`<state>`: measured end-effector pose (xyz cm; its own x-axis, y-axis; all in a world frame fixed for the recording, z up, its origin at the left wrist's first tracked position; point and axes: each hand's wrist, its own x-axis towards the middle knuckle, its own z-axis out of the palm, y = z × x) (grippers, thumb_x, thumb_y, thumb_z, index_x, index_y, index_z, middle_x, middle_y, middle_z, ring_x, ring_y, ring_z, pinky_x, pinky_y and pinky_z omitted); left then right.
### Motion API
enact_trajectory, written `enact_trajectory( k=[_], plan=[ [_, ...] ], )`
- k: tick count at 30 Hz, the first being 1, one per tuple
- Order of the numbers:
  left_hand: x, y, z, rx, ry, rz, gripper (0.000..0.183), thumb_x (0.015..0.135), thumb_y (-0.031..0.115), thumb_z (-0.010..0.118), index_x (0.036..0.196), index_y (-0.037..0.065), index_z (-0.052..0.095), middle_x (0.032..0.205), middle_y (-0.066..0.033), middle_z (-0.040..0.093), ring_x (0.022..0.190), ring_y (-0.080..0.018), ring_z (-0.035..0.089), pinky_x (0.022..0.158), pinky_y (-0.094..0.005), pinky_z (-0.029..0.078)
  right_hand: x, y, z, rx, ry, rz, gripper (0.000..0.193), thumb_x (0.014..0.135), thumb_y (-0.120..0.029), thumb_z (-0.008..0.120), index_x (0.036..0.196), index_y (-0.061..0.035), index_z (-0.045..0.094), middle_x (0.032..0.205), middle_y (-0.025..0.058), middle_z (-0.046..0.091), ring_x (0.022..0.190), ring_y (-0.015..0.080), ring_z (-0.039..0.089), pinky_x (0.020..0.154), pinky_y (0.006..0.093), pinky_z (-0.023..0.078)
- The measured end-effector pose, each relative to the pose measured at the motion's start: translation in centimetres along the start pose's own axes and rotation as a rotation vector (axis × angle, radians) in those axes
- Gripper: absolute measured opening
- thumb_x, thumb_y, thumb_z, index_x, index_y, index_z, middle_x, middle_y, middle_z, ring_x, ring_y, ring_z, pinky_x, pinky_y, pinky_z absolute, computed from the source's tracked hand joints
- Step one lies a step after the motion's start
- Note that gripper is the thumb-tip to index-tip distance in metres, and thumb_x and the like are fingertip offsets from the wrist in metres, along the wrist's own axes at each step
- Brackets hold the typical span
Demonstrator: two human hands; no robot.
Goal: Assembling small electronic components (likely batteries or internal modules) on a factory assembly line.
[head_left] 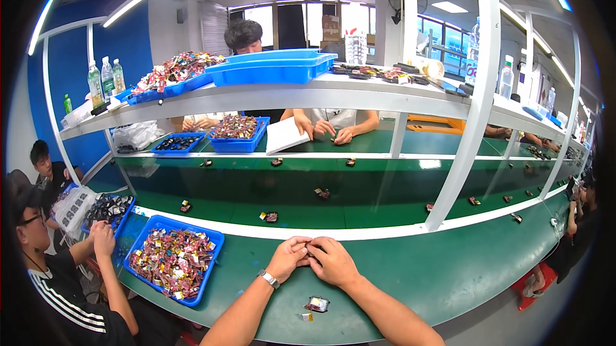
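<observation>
My left hand (288,260), with a metal-banded watch (268,278) on its wrist, meets my right hand (331,262) above the near edge of the green bench. The fingertips of both are pinched together. A small dark piece seems to be between them, but the fingers cover most of it. On the bench below my hands lies a small electronic module (317,303) with a pale face and dark edges. Touching or close to its lower left is a small yellow-and-white piece (307,316).
To my left, a blue tray (219,241) is heaped with small red, yellow and white parts. A co-worker (70,282) sits beyond it. Past the white rail (366,233), several modules lie on a green belt (295,182). A white post (463,108) and a loaded overhead shelf (289,95) stand ahead.
</observation>
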<state>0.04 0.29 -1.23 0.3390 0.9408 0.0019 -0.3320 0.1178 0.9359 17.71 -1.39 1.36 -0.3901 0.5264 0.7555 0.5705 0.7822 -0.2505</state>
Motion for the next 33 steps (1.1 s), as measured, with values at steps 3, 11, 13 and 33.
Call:
enact_trajectory(
  k=[3,11,13,33],
  plan=[
    [0.0,0.0,0.1,0.001,0.018,-0.014,0.029,0.098,0.003,0.049,0.127,0.003,0.05,0.121,-0.0112,0.061,0.108,-0.0202,0.063,0.092,-0.0352,0.054,-0.1,0.5,0.7,0.056,-0.031,0.035,0.025,0.074,-0.006,0.071,0.099,-0.0046,0.067,0.108,0.0091,0.06,0.1,0.0275,0.06,0.085,0.0361,0.052],
    [0.5,0.2,0.9,-0.092,0.271,0.164,0.022,0.097,0.005,0.052,0.118,-0.001,0.053,0.119,-0.0137,0.061,0.1,-0.0218,0.065,0.085,-0.0343,0.057,4.3,8.3,3.5,-0.064,0.162,0.273,0.014,0.07,-0.002,0.063,0.083,-0.0007,0.066,0.098,0.014,0.062,0.089,0.0327,0.06,0.08,0.0411,0.051],
    [1.0,-0.6,0.7,0.029,0.264,0.161,0.012,0.096,0.004,0.052,0.104,-0.004,0.058,0.104,-0.0141,0.065,0.089,-0.0196,0.066,0.075,-0.0311,0.058,4.3,12.8,3.5,-0.118,0.182,0.433,0.015,0.068,-0.003,0.064,0.082,-0.0007,0.065,0.098,0.0145,0.061,0.085,0.0336,0.063,0.075,0.0396,0.053],
    [0.6,-0.4,0.2,0.138,0.148,0.142,0.007,0.089,0.007,0.061,0.091,0.0,0.062,0.081,-0.008,0.067,0.063,-0.0105,0.061,0.054,-0.0216,0.048,7.5,14.7,0.8,-0.069,-0.038,0.452,0.062,0.062,-0.016,0.084,0.118,-0.0031,0.058,0.096,0.0114,0.071,0.091,0.0309,0.066,0.084,0.0398,0.051]
  ],
)
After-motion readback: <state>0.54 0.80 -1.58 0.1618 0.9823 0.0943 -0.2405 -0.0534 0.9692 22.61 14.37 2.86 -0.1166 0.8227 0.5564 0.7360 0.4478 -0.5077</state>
